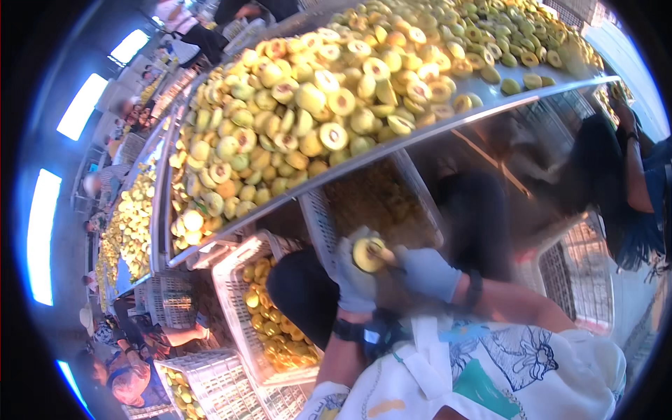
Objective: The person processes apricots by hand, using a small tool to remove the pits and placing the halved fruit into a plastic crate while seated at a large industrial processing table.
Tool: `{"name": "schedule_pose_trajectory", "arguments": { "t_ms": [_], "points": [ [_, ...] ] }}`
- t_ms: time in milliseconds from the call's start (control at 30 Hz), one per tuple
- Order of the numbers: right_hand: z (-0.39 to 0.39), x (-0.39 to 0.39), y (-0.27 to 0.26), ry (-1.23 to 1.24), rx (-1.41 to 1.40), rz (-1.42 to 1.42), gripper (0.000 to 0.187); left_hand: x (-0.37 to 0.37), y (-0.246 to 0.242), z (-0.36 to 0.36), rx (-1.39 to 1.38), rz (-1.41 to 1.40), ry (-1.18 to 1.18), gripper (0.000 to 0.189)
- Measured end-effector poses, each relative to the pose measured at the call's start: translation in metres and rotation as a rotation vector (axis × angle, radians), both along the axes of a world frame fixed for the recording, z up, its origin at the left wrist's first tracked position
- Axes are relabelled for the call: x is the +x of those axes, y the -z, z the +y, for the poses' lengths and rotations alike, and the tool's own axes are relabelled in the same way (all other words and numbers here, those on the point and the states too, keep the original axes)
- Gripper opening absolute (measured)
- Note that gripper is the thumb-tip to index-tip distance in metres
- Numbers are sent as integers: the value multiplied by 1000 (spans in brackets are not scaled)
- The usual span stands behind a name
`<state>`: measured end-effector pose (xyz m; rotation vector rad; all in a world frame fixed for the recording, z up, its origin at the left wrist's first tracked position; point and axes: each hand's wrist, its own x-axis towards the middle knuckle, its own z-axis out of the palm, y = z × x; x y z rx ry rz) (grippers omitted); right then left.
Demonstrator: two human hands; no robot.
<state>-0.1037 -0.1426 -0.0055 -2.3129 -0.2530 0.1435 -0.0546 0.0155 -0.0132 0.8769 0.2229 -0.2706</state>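
Note:
My left hand, in a light glove, holds a halved yellow stone fruit with its cut face up, over my lap. Close at its right, my right hand, also gloved, has its fingers closed at the fruit's cut face. Something slim and brownish runs from these fingers to the fruit's middle; blur hides what it is. Beyond both hands, a metal-edged table bears a large heap of halved yellow and green fruit.
Left of my knee stands a plastic crate of cut fruit, with another crate nearer. A crate with brown contents lies under the table edge. Co-workers sit at lower left and at right. An upright crate stands at right.

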Motion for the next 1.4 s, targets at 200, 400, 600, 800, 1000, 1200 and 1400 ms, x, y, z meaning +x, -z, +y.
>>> {"name": "schedule_pose_trajectory", "arguments": {
  "t_ms": [200, 400, 600, 800, 1000, 1200, 1400],
  "points": [
    [-6, -10, 12, 11, -11, 5, 31, -17, 38, 1, -7, 10, 34, 38],
    [-6, -12, -8, 25, 1, -8, 30, -7, 33, 20, 11, 32, -7, 33],
    [-6, -11, -17, 30, 32, -125, 26, 4, -18, 8, 216, -79, -55, 42],
    [-5, -7, -16, -6, -45, -91, 25, 1, -26, 0, 401, -153, -55, 42],
    [-7, -13, -17, -13, -53, -122, 24, -2, -26, -1, 474, -221, -77, 46],
    [-1, -13, -18, -36, -106, -23, 25, -4, -38, -8, 589, -142, -141, 49],
    [3, -14, -12, -11, 14, 15, 29, -7, -40, -19, 531, -118, -256, 46]
  ]
}}
